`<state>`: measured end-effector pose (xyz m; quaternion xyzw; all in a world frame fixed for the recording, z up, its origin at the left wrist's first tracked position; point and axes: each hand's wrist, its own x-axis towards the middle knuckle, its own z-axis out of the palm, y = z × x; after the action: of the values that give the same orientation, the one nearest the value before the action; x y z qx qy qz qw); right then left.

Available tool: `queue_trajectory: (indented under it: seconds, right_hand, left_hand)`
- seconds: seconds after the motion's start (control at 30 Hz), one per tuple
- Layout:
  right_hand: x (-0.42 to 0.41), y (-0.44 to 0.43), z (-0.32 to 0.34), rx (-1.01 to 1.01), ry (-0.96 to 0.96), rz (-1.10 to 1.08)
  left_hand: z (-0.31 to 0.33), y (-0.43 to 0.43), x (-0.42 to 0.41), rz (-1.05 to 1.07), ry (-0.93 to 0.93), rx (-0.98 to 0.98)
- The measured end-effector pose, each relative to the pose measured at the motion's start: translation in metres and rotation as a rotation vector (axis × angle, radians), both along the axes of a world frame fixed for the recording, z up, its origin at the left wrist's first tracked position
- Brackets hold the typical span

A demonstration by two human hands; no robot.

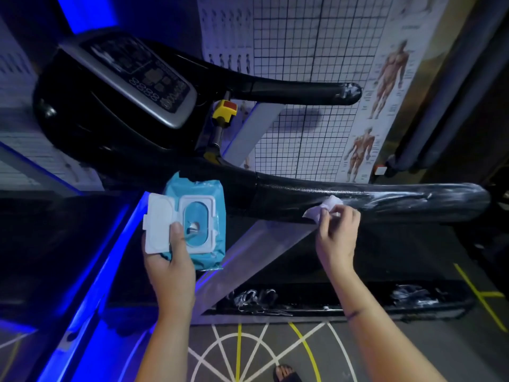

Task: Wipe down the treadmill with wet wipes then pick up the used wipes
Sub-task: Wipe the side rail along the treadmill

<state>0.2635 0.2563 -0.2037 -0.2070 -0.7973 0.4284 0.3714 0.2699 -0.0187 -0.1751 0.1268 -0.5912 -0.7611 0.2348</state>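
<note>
Head view: wipe tip (194,226) pokes from open pack (205,188).

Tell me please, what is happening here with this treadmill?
A person is wiping down the treadmill. The right hand pinches a white wet wipe against the near handrail, which shows wet streaks. The left hand holds a blue wipes pack, and its white lid is flipped open. The end of the far handrail also looks streaked.
</note>
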Motion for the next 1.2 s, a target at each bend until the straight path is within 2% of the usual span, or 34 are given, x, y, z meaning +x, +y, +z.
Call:
queue_trajectory:
  seconds: [0.17,0.27,0.37,0.53,0.63,0.73,0.9,1.03,1.2]
  right_hand:
    - [0.025,-0.022,-0.007,-0.300,0.006,-0.040]
    - [0.034,-0.036,-0.005,-0.418,0.021,-0.033]
    - [0.036,-0.047,0.006,-0.543,0.079,-0.019]
    - [0.021,-0.053,0.006,-0.940,0.196,0.123]
    - [0.012,-0.051,0.005,-1.056,0.267,0.202]
    - [0.004,-0.047,0.002,-1.081,0.250,0.288]
    - [-0.012,-0.036,-0.009,-1.042,0.181,0.291]
    - [-0.027,-0.046,-0.020,-0.892,0.126,0.261]
    - [-0.043,-0.065,-0.021,-0.643,0.136,0.159]
  left_hand:
    - [0.020,0.010,-0.030,-0.102,0.015,0.080]
    - [0.040,0.021,-0.059,-0.231,0.048,0.025]
    - [0.059,0.034,-0.095,-0.302,0.074,-0.135]
    - [0.086,0.060,-0.135,-0.354,0.064,-0.558]
    - [0.094,0.077,-0.152,-0.383,0.056,-0.621]
    - [0.099,0.087,-0.168,-0.392,0.039,-0.671]
    - [0.086,0.088,-0.192,-0.272,0.128,-0.941]
    - [0.080,0.095,-0.181,-0.276,0.048,-1.044]
    - [0.079,0.097,-0.179,-0.267,-0.017,-1.059]
